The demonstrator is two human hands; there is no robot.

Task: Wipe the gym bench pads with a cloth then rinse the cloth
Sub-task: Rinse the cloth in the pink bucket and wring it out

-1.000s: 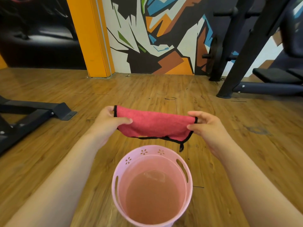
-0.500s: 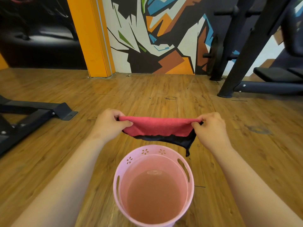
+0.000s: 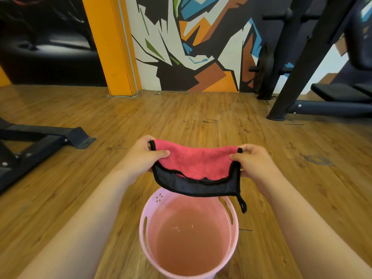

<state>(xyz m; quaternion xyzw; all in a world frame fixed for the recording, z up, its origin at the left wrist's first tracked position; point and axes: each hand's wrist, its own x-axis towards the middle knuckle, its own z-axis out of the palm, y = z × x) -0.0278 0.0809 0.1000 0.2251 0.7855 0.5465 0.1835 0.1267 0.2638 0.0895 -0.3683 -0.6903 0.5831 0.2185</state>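
Here, above a gym's wooden floor (image 3: pixel 201 117), my left hand (image 3: pixel 141 156) and right hand (image 3: pixel 253 164) each pinch one end of the pink-and-black cloth (image 3: pixel 197 164), thumbs on top, holding it spread just above the pink bucket (image 3: pixel 144 222). The cloth hangs clear of the water (image 3: pixel 191 244), and its black loop dangles by the far rim. A bench pad (image 3: pixel 338 91) sits well apart at far right. This looks to me like the rinse step, not yet begun. Next, I judge, the cloth must go straight down into the water, with both grips kept.
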